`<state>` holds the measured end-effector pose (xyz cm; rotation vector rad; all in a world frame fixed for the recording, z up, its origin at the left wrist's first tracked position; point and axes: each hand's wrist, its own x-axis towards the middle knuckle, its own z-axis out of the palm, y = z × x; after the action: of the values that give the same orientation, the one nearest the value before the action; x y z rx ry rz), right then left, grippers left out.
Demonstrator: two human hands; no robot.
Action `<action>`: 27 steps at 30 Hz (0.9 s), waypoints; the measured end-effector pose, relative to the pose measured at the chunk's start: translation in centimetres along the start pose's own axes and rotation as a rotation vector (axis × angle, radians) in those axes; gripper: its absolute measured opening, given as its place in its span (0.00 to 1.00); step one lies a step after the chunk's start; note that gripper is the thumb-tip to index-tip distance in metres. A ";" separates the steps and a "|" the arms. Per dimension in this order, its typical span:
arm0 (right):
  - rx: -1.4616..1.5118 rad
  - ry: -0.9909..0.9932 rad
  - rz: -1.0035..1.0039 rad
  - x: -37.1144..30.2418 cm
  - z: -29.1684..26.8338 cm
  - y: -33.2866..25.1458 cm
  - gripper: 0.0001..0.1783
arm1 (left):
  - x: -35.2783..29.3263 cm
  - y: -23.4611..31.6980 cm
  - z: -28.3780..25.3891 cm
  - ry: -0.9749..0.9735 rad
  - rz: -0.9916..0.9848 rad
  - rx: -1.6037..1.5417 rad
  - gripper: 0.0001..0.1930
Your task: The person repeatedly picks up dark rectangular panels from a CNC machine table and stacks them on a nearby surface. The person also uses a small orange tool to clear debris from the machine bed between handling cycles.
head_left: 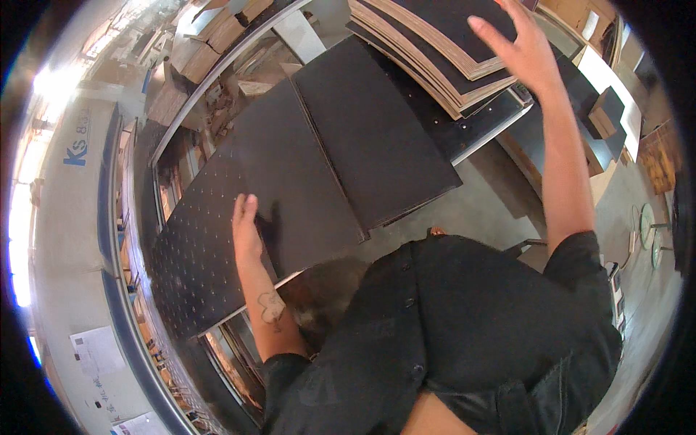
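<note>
Two flat black panels, a left one [279, 174] and a right one [384, 138], lie side by side on a black table dotted with small studs [192, 254]. A narrow dark seam runs between them. My left hand [247, 225] is at the left panel's left edge with its fingers stretched out and nothing in it; whether it touches the panel I cannot tell. Up at the right, my right hand [525, 54] is spread over a stack of black-faced plywood boards [435, 54], thumb apart from the fingers. Contact between its fingertips and the top board cannot be made out.
A long pale machine housing [76, 210] with paper sheets runs along the left. Wood offcuts [196, 61] lie beyond the table's far rail. More dark boards [573, 109] stand at the right, beside a grey floor [500, 217]. Round green-rimmed stands [647, 225] are farther right.
</note>
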<state>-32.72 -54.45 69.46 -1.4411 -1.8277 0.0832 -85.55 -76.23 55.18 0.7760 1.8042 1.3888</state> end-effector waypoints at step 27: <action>-0.174 -0.212 -0.067 -0.9 1.0 2.1 0.46 | 2.9 17.5 34.6 -0.405 0.008 0.068 0.25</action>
<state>-31.59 -54.06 67.27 -1.5368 -2.0985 0.0456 -57.95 -51.10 66.13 1.0192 1.5360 1.0847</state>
